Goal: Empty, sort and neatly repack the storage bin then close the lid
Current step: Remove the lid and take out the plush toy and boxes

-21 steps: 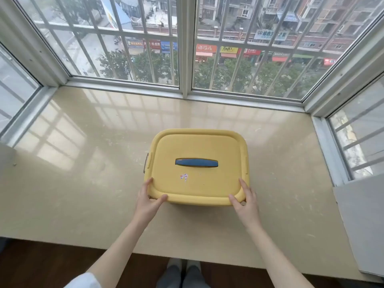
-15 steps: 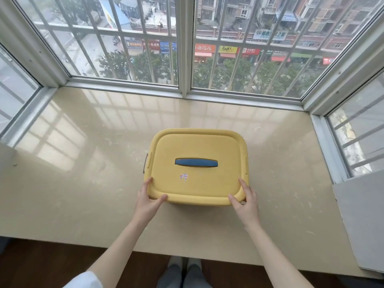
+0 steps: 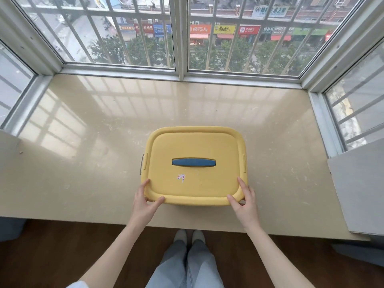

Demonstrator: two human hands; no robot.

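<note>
A yellow storage bin (image 3: 207, 142) stands on the beige stone sill (image 3: 83, 163) with its lid (image 3: 195, 183) on. The lid has a blue handle (image 3: 193, 162) lying flat in its middle and a small sticker (image 3: 181, 177). My left hand (image 3: 145, 202) grips the lid's near left corner, thumb on the front rim and forefinger on top. My right hand (image 3: 244, 201) grips the near right corner the same way. The other fingers are hidden below the rim. The bin's contents are hidden.
A latch (image 3: 143, 164) shows on the bin's left side. Barred windows close in the sill at the back and on both sides. A grey board (image 3: 361, 190) lies on the sill at the right. The sill's front edge is just behind my hands, with wooden floor below.
Both hands keep the same hold on the lid's near corners and the bin has not moved. The view has shifted, so more of the floor and my legs show.
</note>
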